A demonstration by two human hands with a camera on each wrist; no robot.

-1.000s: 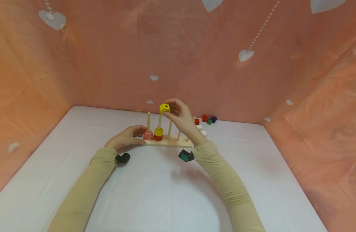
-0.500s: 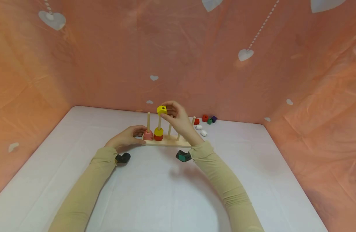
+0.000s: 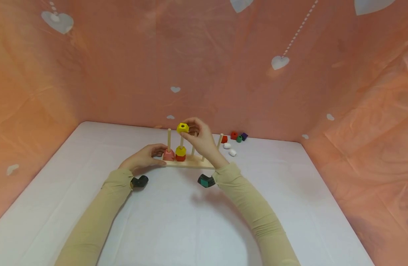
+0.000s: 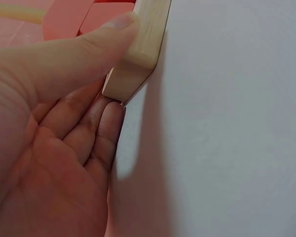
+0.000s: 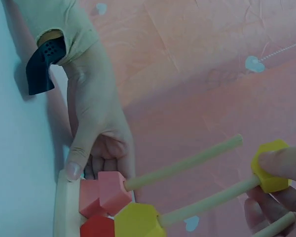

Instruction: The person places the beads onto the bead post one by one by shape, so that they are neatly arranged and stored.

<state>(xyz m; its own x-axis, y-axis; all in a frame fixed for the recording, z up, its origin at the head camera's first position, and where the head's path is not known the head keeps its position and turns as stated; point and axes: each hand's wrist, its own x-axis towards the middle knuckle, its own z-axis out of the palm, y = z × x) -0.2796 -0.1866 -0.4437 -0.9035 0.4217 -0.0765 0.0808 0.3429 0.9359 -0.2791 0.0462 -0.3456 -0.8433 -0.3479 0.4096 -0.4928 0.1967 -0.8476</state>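
Note:
My right hand (image 3: 202,139) pinches a yellow hexagonal bead (image 3: 181,129) between thumb and fingers, at the top of the second peg (image 3: 181,142) of a wooden peg stand (image 3: 187,164). In the right wrist view, that peg's tip meets the underside of the bead. Lower on the same peg, another yellow bead (image 5: 136,219) sits on a red bead (image 5: 97,228). Pink beads (image 5: 114,193) are stacked on the leftmost peg (image 5: 187,163). My left hand (image 3: 142,157) grips the stand's left end, thumb (image 4: 103,42) on its front edge and fingers behind.
Behind the right end of the stand lie two white beads (image 3: 232,152), red beads (image 3: 234,135), a green bead (image 3: 239,139) and a purple bead (image 3: 244,136). More upright pegs (image 3: 220,141) stand near my right forearm. A pink cloth wall (image 3: 204,74) rises behind the white table (image 3: 164,221).
My right hand has moved left and slightly down, bringing the yellow bead over the second peg. My left hand stays on the end of the stand.

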